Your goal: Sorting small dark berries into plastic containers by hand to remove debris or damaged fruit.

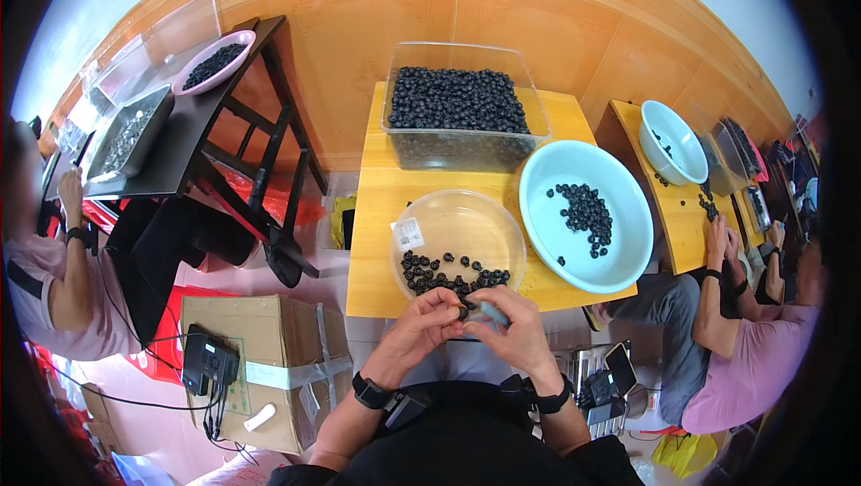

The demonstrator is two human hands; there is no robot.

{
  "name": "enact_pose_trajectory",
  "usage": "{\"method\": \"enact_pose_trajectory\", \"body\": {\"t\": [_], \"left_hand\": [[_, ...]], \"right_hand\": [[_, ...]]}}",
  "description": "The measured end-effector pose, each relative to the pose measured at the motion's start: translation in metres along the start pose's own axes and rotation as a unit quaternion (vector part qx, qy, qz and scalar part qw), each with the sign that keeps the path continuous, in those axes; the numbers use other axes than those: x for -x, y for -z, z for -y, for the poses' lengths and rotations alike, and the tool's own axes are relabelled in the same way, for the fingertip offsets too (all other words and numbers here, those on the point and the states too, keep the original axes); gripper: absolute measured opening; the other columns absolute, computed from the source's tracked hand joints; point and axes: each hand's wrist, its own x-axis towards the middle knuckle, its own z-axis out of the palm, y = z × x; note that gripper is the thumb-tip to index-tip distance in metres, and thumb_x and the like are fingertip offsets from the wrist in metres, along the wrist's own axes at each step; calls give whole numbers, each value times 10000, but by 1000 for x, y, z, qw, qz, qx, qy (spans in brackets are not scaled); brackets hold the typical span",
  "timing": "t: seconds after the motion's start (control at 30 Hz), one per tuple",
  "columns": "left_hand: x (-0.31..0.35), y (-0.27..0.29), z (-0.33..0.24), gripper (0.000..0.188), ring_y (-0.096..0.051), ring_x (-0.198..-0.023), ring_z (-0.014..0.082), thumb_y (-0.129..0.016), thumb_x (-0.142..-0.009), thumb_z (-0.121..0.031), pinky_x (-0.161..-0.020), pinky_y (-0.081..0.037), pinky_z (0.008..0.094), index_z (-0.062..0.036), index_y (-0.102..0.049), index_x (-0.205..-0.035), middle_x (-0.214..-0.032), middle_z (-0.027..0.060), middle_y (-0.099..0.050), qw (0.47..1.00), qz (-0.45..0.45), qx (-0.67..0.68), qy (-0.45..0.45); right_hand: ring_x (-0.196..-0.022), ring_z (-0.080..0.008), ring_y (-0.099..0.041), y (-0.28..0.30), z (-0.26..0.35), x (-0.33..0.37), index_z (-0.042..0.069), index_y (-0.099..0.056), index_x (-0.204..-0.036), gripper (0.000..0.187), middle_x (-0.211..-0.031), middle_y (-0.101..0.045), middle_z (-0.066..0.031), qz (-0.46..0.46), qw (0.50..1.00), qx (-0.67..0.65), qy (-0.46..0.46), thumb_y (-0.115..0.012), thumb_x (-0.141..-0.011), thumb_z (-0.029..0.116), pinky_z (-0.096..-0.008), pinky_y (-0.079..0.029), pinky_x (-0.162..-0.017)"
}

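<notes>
At the table's near edge my two hands meet over the front rim of a round clear plastic tub [405, 214]. Between the fingertips of my left hand [421, 325] is a small round black part [464, 313]. The fingers of my right hand [516, 332] are closed at a small light-blue thing [492, 312], right beside that part; its kind I cannot make out. Several loose black parts [421, 273] of the same sort lie in the near half of the tub, just beyond my hands.
Behind the tub stands a clear rectangular bin [466, 152] full of black parts. To its right, a light-blue basin [538, 244] holds more. A person [758, 342] works at the right-hand table, another [67, 298] at the dark left table [193, 141]. A cardboard box [269, 334] stands at lower left.
</notes>
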Motion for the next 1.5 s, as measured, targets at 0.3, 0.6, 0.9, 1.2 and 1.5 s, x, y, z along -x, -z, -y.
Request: {"method": "enact_pose_trajectory", "body": {"t": [0.3,0.6,0.9,1.2,1.5], "left_hand": [[2,5,8,163,-631,-801,120,-670,-851,-89,-733,-538,255,-64,-569,-976,-912,31,-629,995,-25,-93,33],[-36,23,-43,117,-671,-784,189,-640,-812,-49,-688,-525,281,19,-670,-903,-894,139,-677,747,-216,-607,-163],[-83,48,-25,67,-554,-844,390,-627,-720,-12,-739,-455,444,6,-640,-783,-836,192,-577,531,-163,-805,-210],[-84,47,-22,101,-574,-788,443,-570,-715,64,-705,-472,479,30,-573,-811,-811,224,-567,528,-113,-804,-247],[-35,-1,-42,117,-653,-775,135,-640,-866,-56,-673,-544,264,-12,-601,-967,-897,74,-648,941,-88,-320,-57]], "right_hand": [[-681,-273,-617,2,-16,8,35,-655,-931,229,-764,-600,-98,53,997,25,45,-747,-728,90,-333,-485,-596],[-673,-245,-561,80,-36,-27,-3,-631,-1035,312,-791,-579,-138,-255,951,174,12,-723,-741,40,-338,-440,-617],[-706,-319,-577,45,-62,8,-24,-636,-1003,245,-788,-569,-160,-189,970,153,-15,-686,-770,33,-366,-446,-627],[-676,-342,-586,24,-67,19,-8,-658,-915,155,-747,-589,-162,-130,982,122,-55,-681,-789,81,-386,-451,-597],[-648,-324,-610,8,-34,13,8,-584,-925,166,-739,-602,-162,-76,996,41,-35,-618,-873,162,-357,-458,-571]]}}
